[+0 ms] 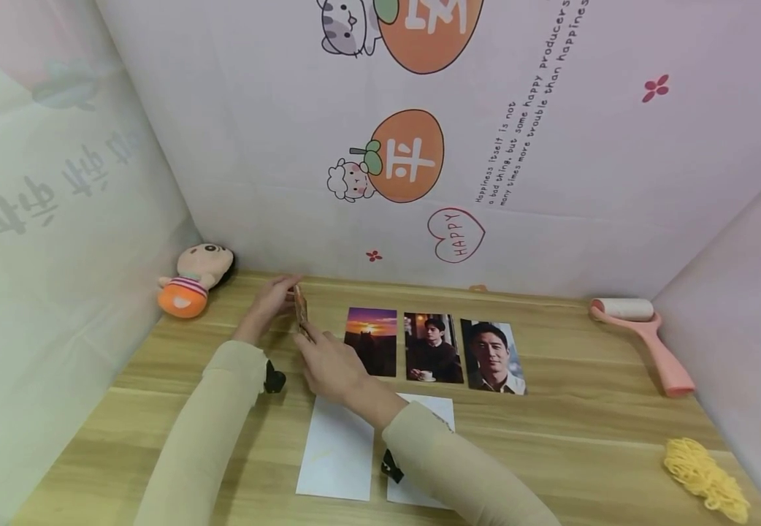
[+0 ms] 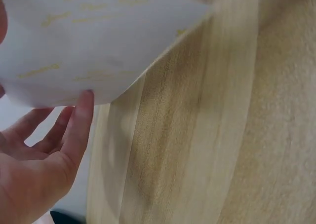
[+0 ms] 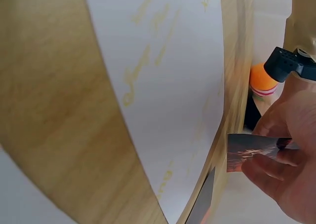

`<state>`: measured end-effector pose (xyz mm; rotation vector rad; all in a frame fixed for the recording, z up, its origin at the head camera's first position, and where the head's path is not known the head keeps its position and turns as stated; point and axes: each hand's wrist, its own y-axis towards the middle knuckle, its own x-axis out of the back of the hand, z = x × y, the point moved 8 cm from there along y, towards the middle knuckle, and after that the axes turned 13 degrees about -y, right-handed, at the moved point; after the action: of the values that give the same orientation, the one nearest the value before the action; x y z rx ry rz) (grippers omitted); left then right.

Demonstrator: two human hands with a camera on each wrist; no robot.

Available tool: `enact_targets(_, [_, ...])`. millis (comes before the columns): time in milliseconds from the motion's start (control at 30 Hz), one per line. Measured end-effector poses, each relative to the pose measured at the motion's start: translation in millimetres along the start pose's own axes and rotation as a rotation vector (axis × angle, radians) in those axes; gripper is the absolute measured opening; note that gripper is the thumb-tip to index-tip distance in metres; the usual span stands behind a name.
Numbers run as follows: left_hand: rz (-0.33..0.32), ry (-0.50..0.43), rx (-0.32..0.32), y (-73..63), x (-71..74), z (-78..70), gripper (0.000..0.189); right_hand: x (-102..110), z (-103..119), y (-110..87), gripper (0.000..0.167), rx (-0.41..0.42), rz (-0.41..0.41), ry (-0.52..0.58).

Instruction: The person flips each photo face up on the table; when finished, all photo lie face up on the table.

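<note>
A photo card [image 1: 301,305] stands nearly edge-on above the left rear of the table, between both hands. My right hand [image 1: 334,365] grips its near end; the right wrist view shows a dark, reddish picture on the card [image 3: 252,150] beside the fingers. At the far end is my left hand [image 1: 270,307]. In the left wrist view, one digit of it rests on the card's white back [image 2: 98,41], which has yellow script, while other fingers pass behind the edge. To the right lie a sunset photo [image 1: 372,340], a café portrait [image 1: 434,347] and a close-up portrait [image 1: 494,356].
Two white cards [image 1: 336,453] lie face down near the front, one partly under my right sleeve [image 1: 446,453]. A doll [image 1: 193,281] leans at the left wall. On the right are a pink-handled lint roller [image 1: 650,336] and yellow yarn [image 1: 705,478]. A printed cloth wall [image 1: 275,183] rises behind.
</note>
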<state>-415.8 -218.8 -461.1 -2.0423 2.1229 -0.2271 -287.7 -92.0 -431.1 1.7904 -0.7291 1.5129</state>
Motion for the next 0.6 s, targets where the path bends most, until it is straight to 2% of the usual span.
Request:
enact_targets(133, [-0.085,0.017,0.021,-2.2,12.0,-0.3,0.061,-3.2,1.1,1.6,0.047,0.012,0.02,0.01])
enact_targets(300, [-0.23,0.053,-0.005,-4.8,29.7,-3.7,0.052,-5.3,2.4,3.8,0.042,0.023,0.027,0.009])
enact_targets(533, [-0.274,0.237,-0.1,-9.6,34.4,-8.9,0.03,-11.7,4.2,3.0,0.022,0.046,0.046,-0.024])
enact_targets(600, [-0.277,0.281,-0.12,-11.1,34.3,-9.7,0.028,-14.7,4.4,2.5,0.022,0.051,0.068,-0.027])
